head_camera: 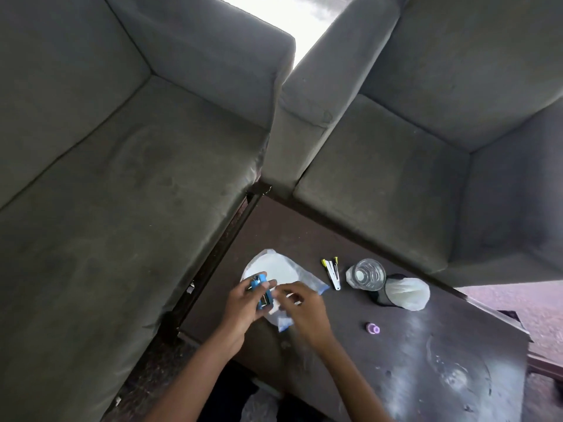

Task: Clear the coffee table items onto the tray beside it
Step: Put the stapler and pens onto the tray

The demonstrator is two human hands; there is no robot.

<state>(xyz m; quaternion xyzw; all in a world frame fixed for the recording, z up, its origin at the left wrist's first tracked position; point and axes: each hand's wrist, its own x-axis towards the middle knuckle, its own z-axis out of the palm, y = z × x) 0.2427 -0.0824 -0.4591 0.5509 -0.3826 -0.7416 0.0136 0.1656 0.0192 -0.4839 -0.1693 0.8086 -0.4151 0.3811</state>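
Observation:
My left hand (243, 303) is closed around a small blue stapler (262, 292), held just above a white plate in a clear plastic bag (275, 269) on the dark coffee table (380, 360). My right hand (301, 306) is right beside it, fingers pinching a small white piece against the stapler; this part is blurred. Further right on the table lie a yellow and white stapler (331, 273), a clear drinking glass (365, 274), a black cup lined with white plastic (406, 292) on its side, and a small pink cap (373, 328).
Two grey sofas meet at the table's far corner: one (106, 208) to the left, one (411, 178) behind. A clear glass dish (457, 370) rests on the table's near right part. No tray is in view.

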